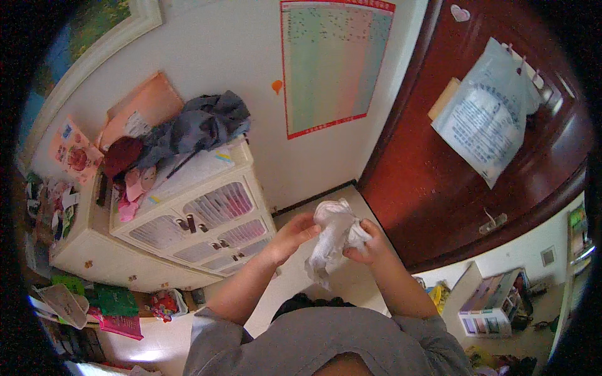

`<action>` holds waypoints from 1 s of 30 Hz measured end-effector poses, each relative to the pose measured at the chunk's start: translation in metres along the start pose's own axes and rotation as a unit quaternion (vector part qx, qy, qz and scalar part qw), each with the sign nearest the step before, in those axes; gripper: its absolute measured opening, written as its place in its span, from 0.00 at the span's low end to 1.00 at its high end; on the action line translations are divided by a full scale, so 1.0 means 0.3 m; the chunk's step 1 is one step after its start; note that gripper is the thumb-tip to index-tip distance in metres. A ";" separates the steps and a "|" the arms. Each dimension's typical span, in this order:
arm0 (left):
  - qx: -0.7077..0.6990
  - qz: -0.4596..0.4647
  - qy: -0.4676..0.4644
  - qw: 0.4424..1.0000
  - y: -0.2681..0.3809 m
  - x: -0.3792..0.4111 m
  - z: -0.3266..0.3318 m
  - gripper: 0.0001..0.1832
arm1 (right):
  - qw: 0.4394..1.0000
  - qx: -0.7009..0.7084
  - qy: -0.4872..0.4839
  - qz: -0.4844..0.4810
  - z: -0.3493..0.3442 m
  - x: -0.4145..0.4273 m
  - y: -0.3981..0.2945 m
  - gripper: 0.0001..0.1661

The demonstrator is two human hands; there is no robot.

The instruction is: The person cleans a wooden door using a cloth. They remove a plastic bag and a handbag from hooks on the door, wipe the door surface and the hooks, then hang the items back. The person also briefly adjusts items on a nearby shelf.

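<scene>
A crumpled white cloth-like bundle [333,230] hangs in front of me at waist height, one end drooping toward the floor. My right hand [369,244] grips its right side, with the thumb and fingers pressed into the folds. On the other side my left hand [294,235] has its fingertips against the bundle; part of those fingers is hidden behind it. The material is thin and wrinkled, and I cannot tell whether it is fabric or a soft plastic bag. Pale floor tiles [287,282] show beneath it.
On my left stands a cream cabinet [197,225] with slatted doors, topped by a dark grey garment [197,122] and pink items. A dark red door [404,188] with a hanging printed plastic bag [489,113] is on the right. A chart [336,66] is on the wall.
</scene>
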State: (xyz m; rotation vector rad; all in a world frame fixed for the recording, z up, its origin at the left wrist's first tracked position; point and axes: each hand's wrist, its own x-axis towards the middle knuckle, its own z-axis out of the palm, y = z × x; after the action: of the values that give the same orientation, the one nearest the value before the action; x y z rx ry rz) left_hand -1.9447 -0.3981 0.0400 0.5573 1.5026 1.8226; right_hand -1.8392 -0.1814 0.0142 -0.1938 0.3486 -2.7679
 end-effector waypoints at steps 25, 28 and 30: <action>0.105 0.055 0.107 0.987 -0.206 0.060 0.110 0.14 | 0.577 -0.747 0.319 -0.085 -0.079 -0.132 -0.001 0.31; 0.126 0.082 0.123 0.981 -0.208 0.049 0.082 0.13 | 0.352 -0.879 0.274 -0.171 -0.074 -0.118 0.009 0.20; 0.153 0.073 0.140 0.976 -0.181 0.035 0.072 0.14 | 0.298 -0.905 0.221 -0.209 -0.061 -0.097 -0.002 0.17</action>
State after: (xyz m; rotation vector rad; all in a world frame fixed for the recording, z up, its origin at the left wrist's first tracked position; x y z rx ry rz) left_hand -1.9232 -0.3714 -0.0085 0.5862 2.0022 1.8497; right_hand -1.8156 -0.1667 -0.0058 0.0509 3.5254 -0.8640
